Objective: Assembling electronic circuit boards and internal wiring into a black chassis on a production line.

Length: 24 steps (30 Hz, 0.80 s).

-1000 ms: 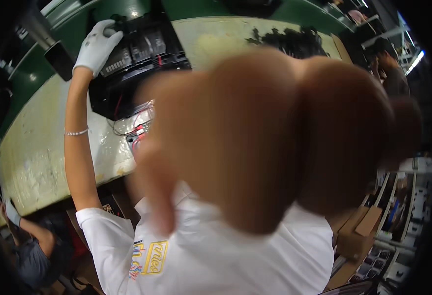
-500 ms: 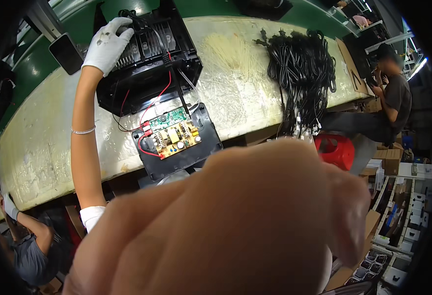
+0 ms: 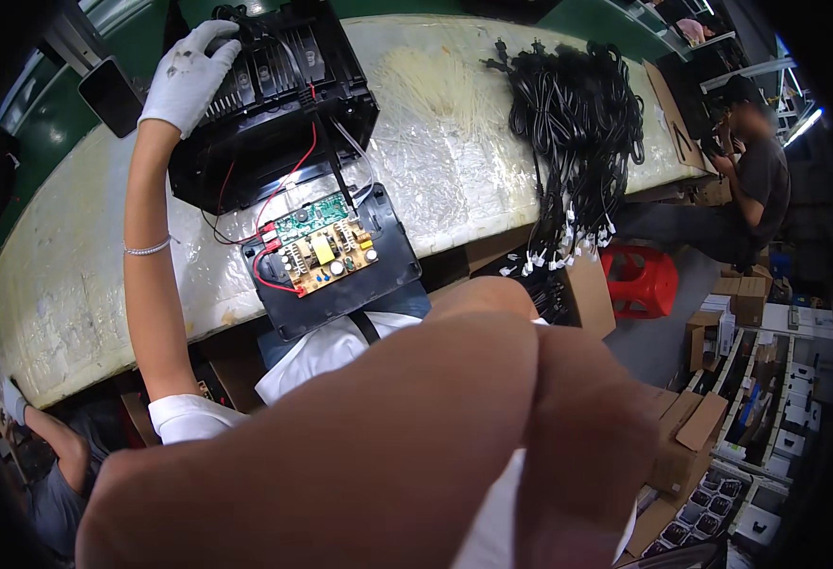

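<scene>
My left hand (image 3: 187, 81), in a white glove with dark smudges, holds the far left side of a black plastic housing (image 3: 269, 152). Its fingers curl beside a black cable at the top. Ribbed metal parts show inside the housing. Red, black and white wires run from it to a circuit board (image 3: 326, 251), part green and part tan, on a black panel (image 3: 393, 256) at the near table edge. My right hand (image 3: 369, 417) is bare and looms blurred, very close to the camera; its fingers cannot be made out. It covers much of the lower view.
Black power cords (image 3: 573, 123) with white connectors lie heaped at the right, hanging over the table (image 3: 454, 209) edge. A red stool (image 3: 639, 282) and cardboard boxes (image 3: 691, 427) stand beyond. One person (image 3: 758, 171) sits at right; another person's arm (image 3: 56, 441) shows lower left.
My right hand has shifted down and left near the camera, uncovering white cloth, boxes and more of the stool. The view has shifted slightly; my left hand stays on the housing.
</scene>
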Each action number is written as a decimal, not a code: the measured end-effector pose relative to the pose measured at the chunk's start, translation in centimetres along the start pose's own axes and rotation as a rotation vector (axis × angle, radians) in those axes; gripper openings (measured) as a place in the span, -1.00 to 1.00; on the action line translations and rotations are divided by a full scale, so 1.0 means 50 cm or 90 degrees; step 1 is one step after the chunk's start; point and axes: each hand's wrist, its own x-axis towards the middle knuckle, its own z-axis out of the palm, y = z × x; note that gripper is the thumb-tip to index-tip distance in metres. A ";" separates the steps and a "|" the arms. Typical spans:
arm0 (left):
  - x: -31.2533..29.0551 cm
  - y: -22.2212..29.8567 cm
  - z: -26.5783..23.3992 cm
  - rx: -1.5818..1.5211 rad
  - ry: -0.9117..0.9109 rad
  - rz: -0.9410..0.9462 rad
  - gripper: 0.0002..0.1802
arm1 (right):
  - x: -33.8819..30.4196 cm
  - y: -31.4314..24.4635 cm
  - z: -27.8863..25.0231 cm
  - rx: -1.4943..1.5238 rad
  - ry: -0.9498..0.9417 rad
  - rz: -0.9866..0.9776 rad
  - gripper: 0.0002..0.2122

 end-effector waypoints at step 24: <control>-0.004 -0.009 0.007 0.014 0.040 0.049 -0.67 | 0.045 -0.034 0.057 -0.077 -0.034 0.158 -0.76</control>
